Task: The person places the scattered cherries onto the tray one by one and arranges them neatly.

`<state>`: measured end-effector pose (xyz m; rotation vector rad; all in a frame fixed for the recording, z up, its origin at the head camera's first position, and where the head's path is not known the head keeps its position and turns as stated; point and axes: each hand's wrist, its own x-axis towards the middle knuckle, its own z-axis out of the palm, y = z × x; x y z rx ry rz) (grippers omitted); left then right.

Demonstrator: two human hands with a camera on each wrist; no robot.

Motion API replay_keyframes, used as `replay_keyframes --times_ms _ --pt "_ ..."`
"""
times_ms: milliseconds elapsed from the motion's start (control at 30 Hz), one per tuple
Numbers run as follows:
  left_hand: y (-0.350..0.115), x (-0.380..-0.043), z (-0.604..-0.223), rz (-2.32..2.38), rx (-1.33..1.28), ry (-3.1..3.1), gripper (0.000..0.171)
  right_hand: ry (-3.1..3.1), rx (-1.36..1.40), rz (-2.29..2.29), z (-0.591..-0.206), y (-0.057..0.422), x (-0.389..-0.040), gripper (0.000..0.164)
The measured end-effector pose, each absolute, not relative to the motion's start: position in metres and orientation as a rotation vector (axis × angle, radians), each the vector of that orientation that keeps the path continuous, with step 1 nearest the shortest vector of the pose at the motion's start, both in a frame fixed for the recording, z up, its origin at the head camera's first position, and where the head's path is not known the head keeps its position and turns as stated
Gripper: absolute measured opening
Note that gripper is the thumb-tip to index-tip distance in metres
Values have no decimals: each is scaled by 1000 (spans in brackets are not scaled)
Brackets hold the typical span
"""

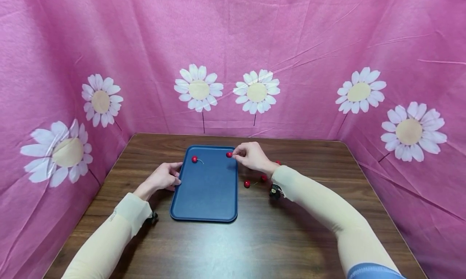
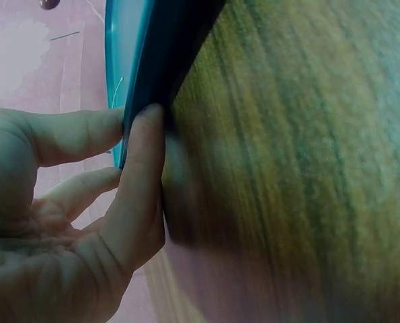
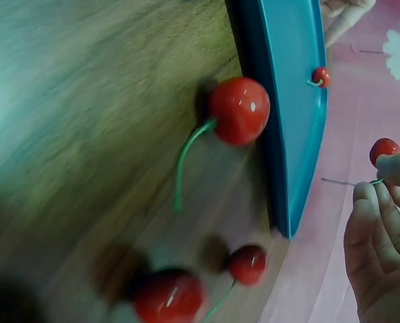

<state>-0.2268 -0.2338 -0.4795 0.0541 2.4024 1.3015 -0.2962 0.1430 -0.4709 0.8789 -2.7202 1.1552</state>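
The left hand (image 1: pixel 164 177) holds the left side of the blue tray (image 1: pixel 207 194), its fingertips at the rim in the left wrist view. Over the tray's far right corner, the right hand (image 1: pixel 252 156) pinches the green stem of a red cherry (image 1: pixel 229 154) between thumb and fingers. That cherry (image 3: pixel 384 151) also shows in the right wrist view. Another cherry (image 1: pixel 194 159) lies inside the tray near its far left corner, stem pointing right.
Right of the tray, a cherry (image 1: pixel 247 184) lies on the wooden table (image 1: pixel 291 238). Two more, a nearer cherry (image 1: pixel 263 177) and a farther cherry (image 1: pixel 278 162), sit by the right wrist, partly hidden. A pink flowered cloth (image 1: pixel 309 40) hangs behind and at both sides.
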Motion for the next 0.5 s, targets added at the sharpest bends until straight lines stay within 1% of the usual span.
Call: replay_keyframes --times_ms 500 --pt "-233 -228 -481 1303 51 2402 84 -2838 945 909 -479 91 -301 8"
